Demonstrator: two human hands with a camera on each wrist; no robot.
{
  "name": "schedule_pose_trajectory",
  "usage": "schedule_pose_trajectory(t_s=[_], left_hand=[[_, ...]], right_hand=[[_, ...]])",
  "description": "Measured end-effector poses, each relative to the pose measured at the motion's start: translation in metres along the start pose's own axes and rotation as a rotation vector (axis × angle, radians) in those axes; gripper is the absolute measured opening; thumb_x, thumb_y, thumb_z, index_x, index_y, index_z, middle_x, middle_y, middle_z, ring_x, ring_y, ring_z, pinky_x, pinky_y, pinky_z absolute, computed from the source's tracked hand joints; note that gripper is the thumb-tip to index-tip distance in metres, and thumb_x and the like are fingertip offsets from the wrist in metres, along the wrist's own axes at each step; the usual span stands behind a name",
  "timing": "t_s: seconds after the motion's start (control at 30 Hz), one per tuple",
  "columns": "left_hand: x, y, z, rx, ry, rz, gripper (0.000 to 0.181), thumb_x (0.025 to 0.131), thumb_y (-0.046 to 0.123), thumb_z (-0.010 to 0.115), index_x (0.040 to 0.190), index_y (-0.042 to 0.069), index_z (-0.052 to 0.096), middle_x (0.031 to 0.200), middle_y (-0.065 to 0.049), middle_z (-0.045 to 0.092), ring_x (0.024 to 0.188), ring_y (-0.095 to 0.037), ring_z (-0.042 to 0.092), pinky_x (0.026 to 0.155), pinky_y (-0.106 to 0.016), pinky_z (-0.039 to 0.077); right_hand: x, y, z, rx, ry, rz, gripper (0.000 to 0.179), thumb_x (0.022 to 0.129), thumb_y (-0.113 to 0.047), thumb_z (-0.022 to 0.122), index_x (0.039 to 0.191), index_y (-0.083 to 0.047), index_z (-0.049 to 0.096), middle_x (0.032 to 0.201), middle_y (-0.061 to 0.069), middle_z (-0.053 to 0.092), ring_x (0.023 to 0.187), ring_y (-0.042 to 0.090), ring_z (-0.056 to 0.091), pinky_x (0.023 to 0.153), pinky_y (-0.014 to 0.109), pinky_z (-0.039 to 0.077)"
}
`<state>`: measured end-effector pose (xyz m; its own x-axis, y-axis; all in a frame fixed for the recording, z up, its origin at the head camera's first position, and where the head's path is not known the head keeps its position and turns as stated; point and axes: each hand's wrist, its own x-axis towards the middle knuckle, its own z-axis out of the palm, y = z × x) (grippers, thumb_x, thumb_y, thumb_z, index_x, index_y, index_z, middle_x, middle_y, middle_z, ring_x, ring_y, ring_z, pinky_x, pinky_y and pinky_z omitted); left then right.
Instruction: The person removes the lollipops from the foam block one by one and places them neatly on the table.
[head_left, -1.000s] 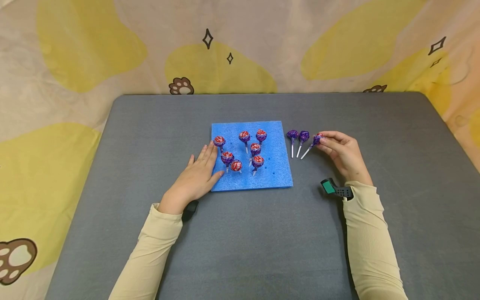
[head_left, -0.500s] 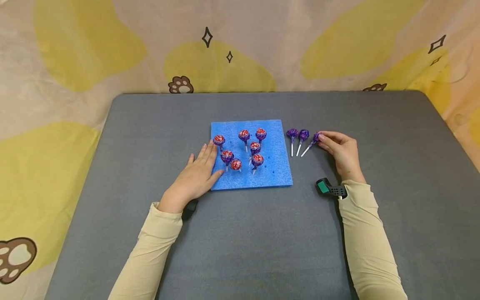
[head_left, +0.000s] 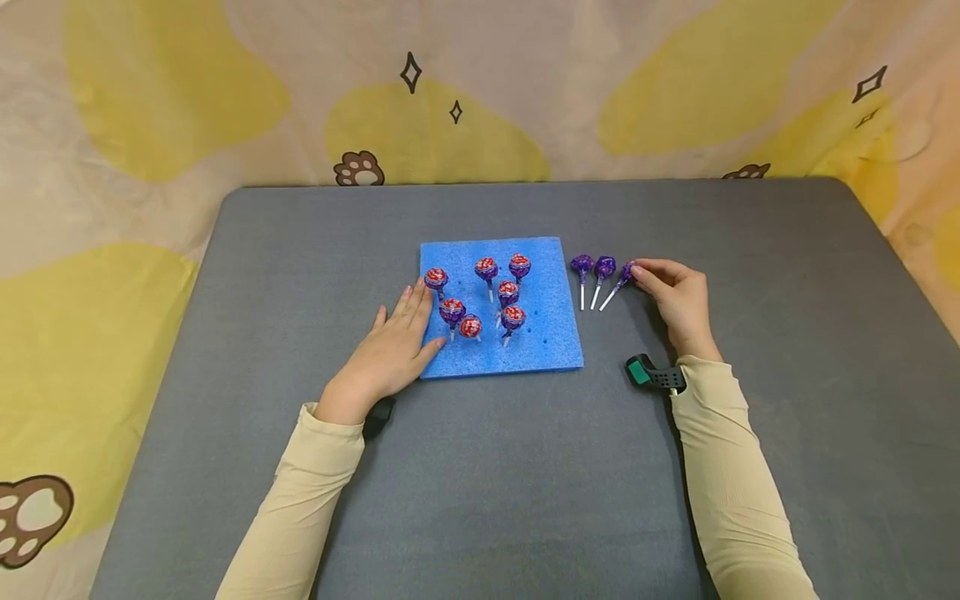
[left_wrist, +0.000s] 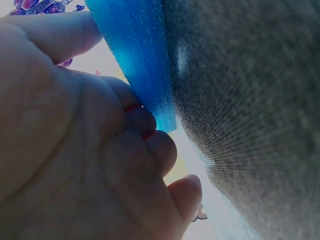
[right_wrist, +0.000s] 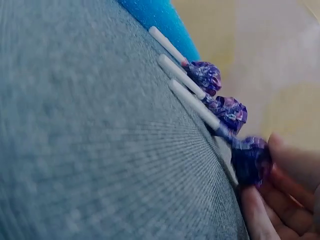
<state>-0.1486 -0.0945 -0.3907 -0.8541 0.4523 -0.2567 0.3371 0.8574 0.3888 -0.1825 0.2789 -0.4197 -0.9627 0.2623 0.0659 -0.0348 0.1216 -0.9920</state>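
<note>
My left hand (head_left: pixel 390 346) rests along the left edge of a blue foam board (head_left: pixel 551 333), its fingers extended. In the left wrist view the fingers and thumb lie against the board's side (left_wrist: pixel 145 60). Several lollipops with red-and-purple wrappers, one of them a lollipop (head_left: pixel 513 317) near the middle, stand with their sticks in the foam. Right of the board, my right hand (head_left: pixel 678 304) pinches the head of a purple lollipop (right_wrist: pixel 250 160) between thumb and fingers. Its white stick (right_wrist: pixel 195 104) slants toward the near left. Two more purple lollipops, one lollipop (head_left: pixel 581 264) and another lollipop (head_left: pixel 604 267), lie beside it.
The grey table (head_left: pixel 495 483) extends around the board on all sides. Small holes show in the right part of the foam. A patterned yellow-and-cream cloth (head_left: pixel 480 50) hangs behind the table. A dark strap with a green-faced device (head_left: pixel 639 372) is on my right wrist.
My right hand has shifted slightly left with the lollipop, bringing it closer to the other two. My left hand has stayed at the board's edge.
</note>
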Motion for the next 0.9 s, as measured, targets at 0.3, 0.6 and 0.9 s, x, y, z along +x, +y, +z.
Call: schedule_pose_trajectory(t_s=[0.3, 0.6, 0.9], left_hand=[[0.0002, 0.0003, 0.0000, 0.000, 0.001, 0.002, 0.070, 0.101, 0.036, 0.038, 0.150, 0.000, 0.003, 0.156, -0.013, -0.007, 0.143, -0.027, -0.006, 0.112, -0.053, 0.001], [0.0002, -0.0002, -0.0002, 0.003, 0.001, -0.001, 0.070, 0.101, 0.036, 0.038, 0.150, 0.000, 0.002, 0.156, -0.012, -0.008, 0.143, -0.027, -0.007, 0.112, -0.052, 0.001], [-0.0001, 0.0002, 0.0002, 0.001, 0.008, -0.001, 0.070, 0.101, 0.035, 0.038, 0.150, 0.000, 0.003, 0.156, -0.013, -0.007, 0.143, -0.027, -0.006, 0.112, -0.053, 0.001]], right_hand=[[0.0021, 0.0047, 0.0007, -0.270, 0.073, -0.032, 0.031, 0.085, -0.015, 0.071, 0.106, 0.007, 0.069, 0.077, -0.021, 0.064, 0.073, -0.002, 0.058, 0.063, 0.015, 0.041], [-0.0009, 0.0010, 0.0021, -0.327, 0.027, -0.054, 0.030, 0.082, -0.007, 0.073, 0.108, 0.008, 0.067, 0.085, -0.009, 0.066, 0.075, -0.003, 0.061, 0.067, 0.012, 0.046], [0.0006, 0.0026, 0.0029, -0.333, 0.022, -0.089, 0.028, 0.082, -0.003, 0.073, 0.108, 0.007, 0.068, 0.089, -0.001, 0.069, 0.075, -0.004, 0.060, 0.068, 0.011, 0.046]])
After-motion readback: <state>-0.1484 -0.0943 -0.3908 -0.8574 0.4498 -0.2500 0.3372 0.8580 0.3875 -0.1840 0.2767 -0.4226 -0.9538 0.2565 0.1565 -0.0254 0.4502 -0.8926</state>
